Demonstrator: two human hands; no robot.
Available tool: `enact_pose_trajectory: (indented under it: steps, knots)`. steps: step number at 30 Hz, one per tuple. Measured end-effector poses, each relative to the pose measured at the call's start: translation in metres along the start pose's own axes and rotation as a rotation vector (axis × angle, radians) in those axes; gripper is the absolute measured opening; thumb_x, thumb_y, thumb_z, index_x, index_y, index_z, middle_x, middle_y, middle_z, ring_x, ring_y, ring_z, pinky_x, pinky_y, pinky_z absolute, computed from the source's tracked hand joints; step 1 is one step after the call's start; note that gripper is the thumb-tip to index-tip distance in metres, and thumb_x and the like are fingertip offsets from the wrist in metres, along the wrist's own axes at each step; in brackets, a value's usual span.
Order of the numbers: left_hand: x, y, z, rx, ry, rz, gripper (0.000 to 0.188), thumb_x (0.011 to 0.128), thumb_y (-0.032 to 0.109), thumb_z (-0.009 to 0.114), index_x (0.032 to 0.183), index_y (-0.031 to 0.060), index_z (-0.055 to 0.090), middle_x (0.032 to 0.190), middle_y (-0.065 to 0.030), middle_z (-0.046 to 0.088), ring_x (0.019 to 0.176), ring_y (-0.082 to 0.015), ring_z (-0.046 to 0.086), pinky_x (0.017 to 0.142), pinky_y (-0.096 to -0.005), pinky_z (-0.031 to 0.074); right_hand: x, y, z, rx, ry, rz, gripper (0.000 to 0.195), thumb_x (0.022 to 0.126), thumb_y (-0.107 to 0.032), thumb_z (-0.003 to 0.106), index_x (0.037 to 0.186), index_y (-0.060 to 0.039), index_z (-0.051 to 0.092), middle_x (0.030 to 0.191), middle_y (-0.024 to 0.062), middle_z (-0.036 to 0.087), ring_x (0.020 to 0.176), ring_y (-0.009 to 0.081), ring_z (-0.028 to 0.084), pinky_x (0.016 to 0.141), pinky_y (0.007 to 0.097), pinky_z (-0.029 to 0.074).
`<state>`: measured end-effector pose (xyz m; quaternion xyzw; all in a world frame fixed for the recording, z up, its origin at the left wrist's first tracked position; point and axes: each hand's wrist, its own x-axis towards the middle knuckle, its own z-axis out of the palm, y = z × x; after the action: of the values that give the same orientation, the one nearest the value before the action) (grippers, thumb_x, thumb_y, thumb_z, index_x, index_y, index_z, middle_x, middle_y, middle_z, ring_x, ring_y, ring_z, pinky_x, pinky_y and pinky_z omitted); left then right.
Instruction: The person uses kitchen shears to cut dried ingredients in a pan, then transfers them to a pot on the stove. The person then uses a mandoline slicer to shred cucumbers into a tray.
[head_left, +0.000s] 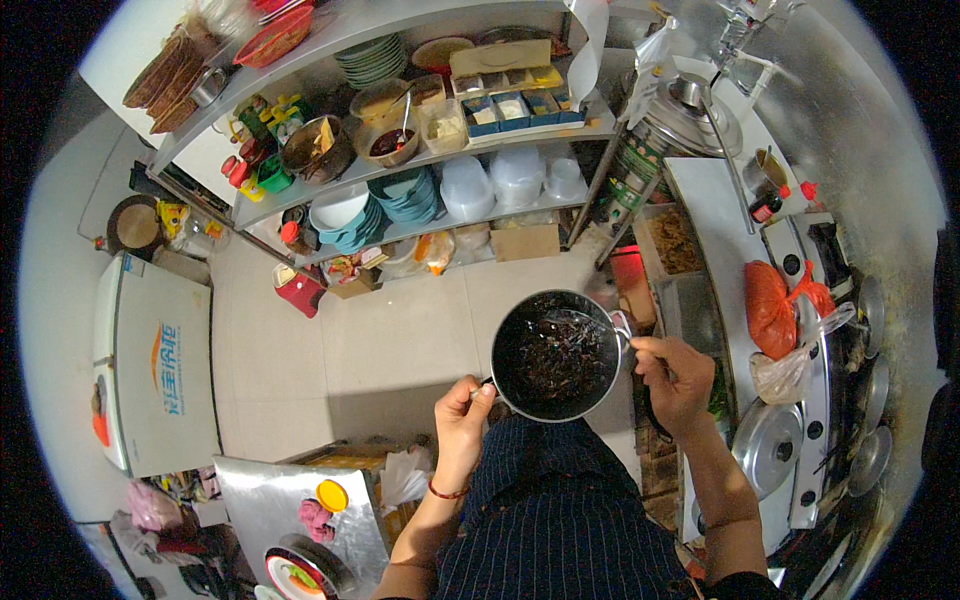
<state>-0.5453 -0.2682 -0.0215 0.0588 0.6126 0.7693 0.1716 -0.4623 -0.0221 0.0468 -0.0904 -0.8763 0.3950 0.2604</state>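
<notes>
A deep dark pot (556, 356) with two side handles is held in front of my body. Inside it lie dark, shredded-looking pieces in liquid; what they are I cannot tell. My left hand (463, 409) grips the handle on the pot's left side. My right hand (673, 375) pinches the handle on the right, its thumb and forefinger at the metal loop. Below the pot shows a dark pinstriped apron (555, 517).
Ahead stands a metal shelf (420, 161) with bowls, sauces and containers. To the right is a counter (712, 225) beside a stove with a pot lid (766, 450) and a red bag (770, 309). A steel table (240, 487) stands lower left, a white freezer (154, 367) far left.
</notes>
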Motion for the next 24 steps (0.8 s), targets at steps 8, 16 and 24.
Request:
enact_pose_trajectory:
  steps: [8,16,24]
  knots:
    - [0.002,0.004,0.033,0.195,0.014,0.036,0.034,0.094,0.014,0.06,0.067,0.0081,0.04,0.067,0.0087,0.034,0.065,-0.0035,0.028,0.056,-0.0221,0.022,-0.033,0.037,0.017,0.562,0.038,0.652,0.019,0.094,-0.013,0.057,0.093,0.0036,0.066,0.057,0.0022,0.054,0.043,0.0061,0.043,0.04,0.0219,0.035]
    - [0.004,-0.005,0.049,0.022,0.018,-0.039,0.035,0.096,0.015,0.059,0.066,0.0068,0.043,0.063,0.0079,0.037,0.058,-0.0026,0.033,0.052,-0.0206,0.03,-0.026,0.055,-0.011,0.888,0.178,0.81,0.02,0.09,-0.015,0.061,0.09,0.0036,0.066,0.055,0.0025,0.05,0.042,0.0083,0.041,0.037,0.0243,0.031]
    - [0.008,-0.018,0.07,-0.018,0.032,-0.023,0.034,0.095,0.014,0.059,0.066,0.0078,0.042,0.066,0.0092,0.036,0.063,-0.0023,0.027,0.055,-0.0208,0.023,-0.017,0.067,-0.046,0.858,0.252,0.758,0.018,0.092,-0.013,0.058,0.09,0.0038,0.065,0.049,-0.0002,0.045,0.037,0.006,0.036,0.033,0.0222,0.028]
